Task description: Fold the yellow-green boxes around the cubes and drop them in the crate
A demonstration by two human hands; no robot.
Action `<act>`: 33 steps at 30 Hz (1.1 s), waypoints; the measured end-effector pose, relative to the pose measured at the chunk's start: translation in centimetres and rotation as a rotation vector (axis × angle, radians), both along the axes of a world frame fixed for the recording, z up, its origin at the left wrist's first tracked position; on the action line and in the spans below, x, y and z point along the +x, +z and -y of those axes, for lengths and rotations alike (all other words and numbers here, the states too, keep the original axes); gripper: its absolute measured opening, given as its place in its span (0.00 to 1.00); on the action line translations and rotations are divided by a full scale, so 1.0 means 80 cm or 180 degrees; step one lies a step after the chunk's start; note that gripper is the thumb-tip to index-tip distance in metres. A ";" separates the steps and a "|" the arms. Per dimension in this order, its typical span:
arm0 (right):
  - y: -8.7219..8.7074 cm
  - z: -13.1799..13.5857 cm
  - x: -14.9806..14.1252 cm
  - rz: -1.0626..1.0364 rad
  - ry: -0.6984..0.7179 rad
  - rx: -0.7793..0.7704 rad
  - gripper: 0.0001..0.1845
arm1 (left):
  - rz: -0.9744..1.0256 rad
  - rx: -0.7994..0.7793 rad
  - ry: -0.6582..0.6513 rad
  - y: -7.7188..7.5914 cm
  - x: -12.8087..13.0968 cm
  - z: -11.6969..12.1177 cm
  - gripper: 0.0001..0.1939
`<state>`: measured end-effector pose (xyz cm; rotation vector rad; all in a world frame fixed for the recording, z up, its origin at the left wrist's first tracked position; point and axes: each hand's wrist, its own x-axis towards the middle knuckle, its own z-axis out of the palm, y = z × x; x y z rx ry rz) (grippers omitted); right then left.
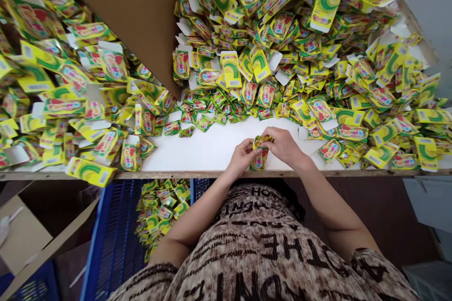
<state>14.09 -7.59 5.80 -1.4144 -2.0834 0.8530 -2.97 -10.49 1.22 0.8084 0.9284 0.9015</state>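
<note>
— Near the front edge of the white surface [197,148], what's that yellow packet [260,159] doing?
— Pinched between the left hand [242,156] and right hand [282,146], close together. Big heaps of packets [282,42] lie beyond; a smaller pile [160,216] sits on the blue crate [113,244] below.

We see a bright, evenly lit scene, its soft light coming from no source we can place. The white flat tabletop [208,148] is the brightest patch, and the glossy yellow foil sachets [282,75] give small glints (mild ones, we'd say). Shadows stay faint except in the dim floor area [370,216] beneath the long wooden table edge [268,173]. Wide-angle stretching bends the frame's edges, though we find no real blur.
</note>
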 end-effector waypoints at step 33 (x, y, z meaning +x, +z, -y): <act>-0.033 0.037 -0.020 -0.2674 -0.1522 -0.1753 0.15 | -0.0448 0.0021 0.0627 0.004 -0.013 0.001 0.18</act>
